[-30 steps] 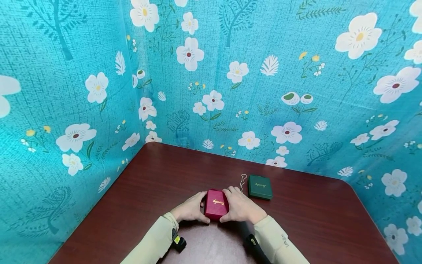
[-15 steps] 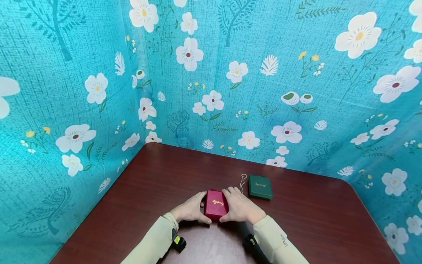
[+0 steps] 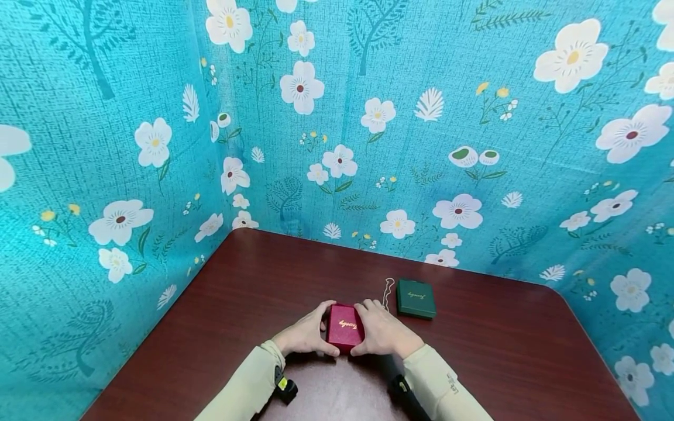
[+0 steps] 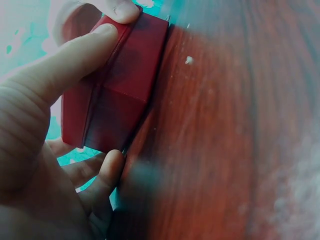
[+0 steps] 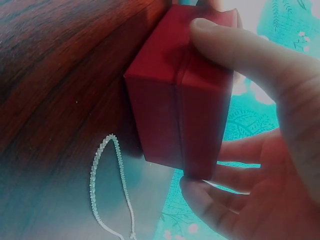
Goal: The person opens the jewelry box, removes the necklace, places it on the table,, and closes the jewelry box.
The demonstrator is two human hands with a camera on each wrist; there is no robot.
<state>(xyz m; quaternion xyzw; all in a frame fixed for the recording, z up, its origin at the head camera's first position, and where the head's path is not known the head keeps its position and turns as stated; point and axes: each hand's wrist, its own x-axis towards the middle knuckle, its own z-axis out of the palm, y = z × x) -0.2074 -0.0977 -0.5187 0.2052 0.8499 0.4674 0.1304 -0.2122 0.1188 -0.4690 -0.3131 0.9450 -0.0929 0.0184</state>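
A red jewelry box (image 3: 344,328) with gold lettering on its lid sits on the table between my hands. My left hand (image 3: 307,332) grips its left side, thumb on the front face and fingers reaching round to the back. On the other side my right hand (image 3: 387,330) holds it the same way, its thumb (image 5: 215,35) lying near the seam between lid and base. In both wrist views the lid is down on the base. A thin pale chain (image 3: 388,292) lies just beyond the right hand; the right wrist view shows it as a bracelet-like loop.
A green jewelry box (image 3: 416,298) with gold lettering stands right of the chain. The dark reddish-brown table (image 3: 263,269) meets a blue flowered cloth (image 3: 347,117) at the back and left. A small white speck (image 4: 189,60) lies on the wood.
My left thumb has slid slightly right along the front of the red box, and the left fingertips have crept a little over its back edge. The right hand stays almost still.
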